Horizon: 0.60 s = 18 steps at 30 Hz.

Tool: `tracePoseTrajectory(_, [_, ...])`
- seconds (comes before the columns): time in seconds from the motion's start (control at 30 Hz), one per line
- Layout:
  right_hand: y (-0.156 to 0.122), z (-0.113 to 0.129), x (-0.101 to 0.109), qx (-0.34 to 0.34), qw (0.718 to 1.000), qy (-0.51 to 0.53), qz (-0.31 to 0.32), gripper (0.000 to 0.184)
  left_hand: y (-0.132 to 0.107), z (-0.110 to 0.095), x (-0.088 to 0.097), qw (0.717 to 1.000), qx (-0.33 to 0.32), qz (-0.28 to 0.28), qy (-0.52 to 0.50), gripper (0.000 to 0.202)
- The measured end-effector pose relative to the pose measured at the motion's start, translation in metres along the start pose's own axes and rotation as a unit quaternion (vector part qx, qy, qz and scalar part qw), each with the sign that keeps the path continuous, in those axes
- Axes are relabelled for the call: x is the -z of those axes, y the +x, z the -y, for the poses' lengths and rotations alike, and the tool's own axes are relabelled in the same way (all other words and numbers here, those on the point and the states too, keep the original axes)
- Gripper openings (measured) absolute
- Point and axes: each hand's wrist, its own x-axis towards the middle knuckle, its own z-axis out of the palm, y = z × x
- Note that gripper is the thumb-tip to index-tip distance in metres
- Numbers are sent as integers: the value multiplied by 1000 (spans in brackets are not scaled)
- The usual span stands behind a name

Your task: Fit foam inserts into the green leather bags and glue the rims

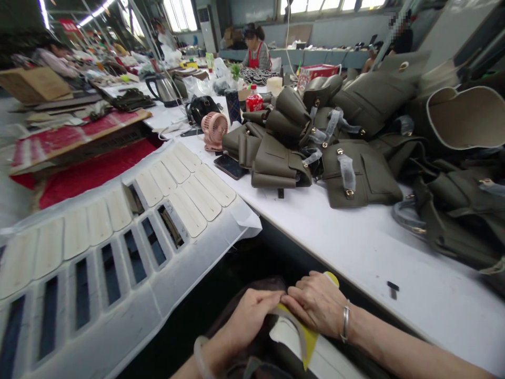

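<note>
Both my hands work low in the view, below the table's front edge. My left hand [246, 318] curls its fingers onto a dark olive leather piece [252, 295] in my lap. My right hand [315, 305], a silver bangle on its wrist, pinches a yellow and white strip [305, 339] against that piece. The fingertips of the two hands meet over the strip. A pale bangle sits on my left wrist.
A white table [355, 247] carries a pile of olive leather bags [355, 173], a pink fan [215, 129], a phone [231, 166] and a white tray of beige pieces [173, 189]. Other people sit at benches behind.
</note>
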Motion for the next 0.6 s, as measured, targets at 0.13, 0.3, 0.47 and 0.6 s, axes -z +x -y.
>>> tracePoseTrajectory(0.13, [-4,6,1,-18,1000,5,10,47,9,10,2,996,55,0,-75,32])
tracePoseTrajectory(0.3, [-14,7,1,-36,999,19,15,47,8,8,6,997,48,22,-57,38])
tracePoseTrajectory(0.47, [-36,-14,4,-225,942,248,5,57,4,1,6,998,6,43,-42,35])
tracePoseTrajectory(0.6, [-33,-18,8,-327,824,461,-37,60,2,2,1,1000,-21,11,-5,33])
